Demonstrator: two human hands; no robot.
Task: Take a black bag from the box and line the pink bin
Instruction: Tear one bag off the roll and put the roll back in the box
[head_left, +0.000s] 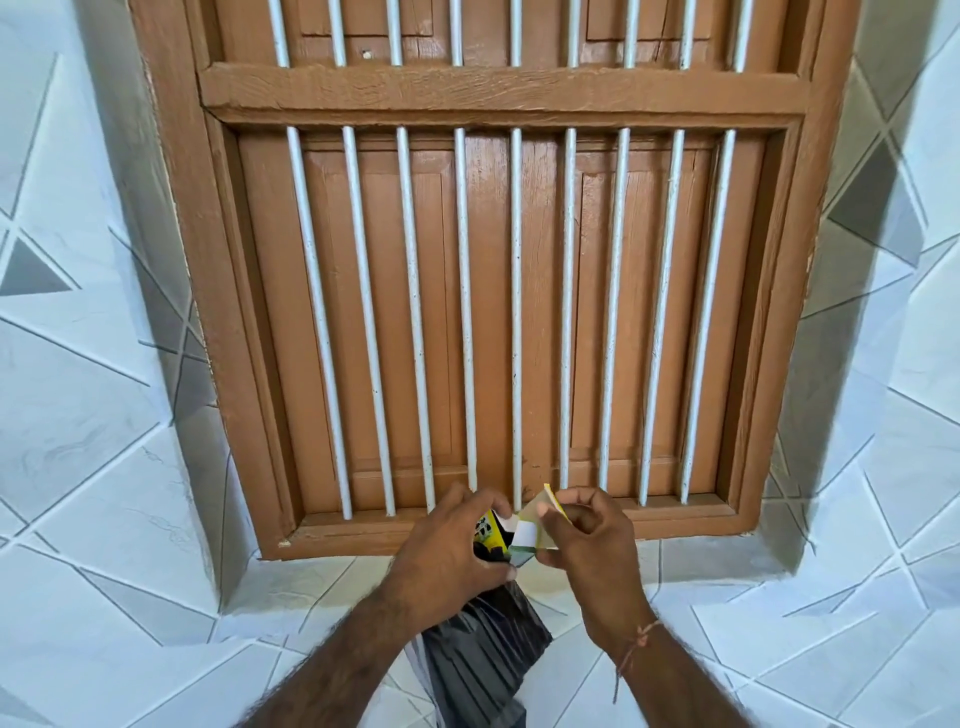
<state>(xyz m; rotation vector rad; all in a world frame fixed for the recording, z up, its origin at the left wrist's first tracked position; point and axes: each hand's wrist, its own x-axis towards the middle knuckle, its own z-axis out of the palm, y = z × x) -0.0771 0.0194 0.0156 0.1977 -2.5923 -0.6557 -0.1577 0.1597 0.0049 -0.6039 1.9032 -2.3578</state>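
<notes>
A small yellow box (493, 532) with black print is held at the lower middle of the head view, in front of the window sill. My left hand (447, 556) wraps around the box's body. My right hand (587, 540) pinches the box's open cardboard flap (540, 525), which stands up toward the right. A pleated black bag (483, 649) hangs down from under my left hand, between my forearms. The pink bin is not in view.
A brown wooden window (498, 98) with closed shutters and white vertical bars (415, 312) fills the middle. White tiled walls (88, 415) with grey triangle patterns flank it, and a tiled sill (701, 566) runs below.
</notes>
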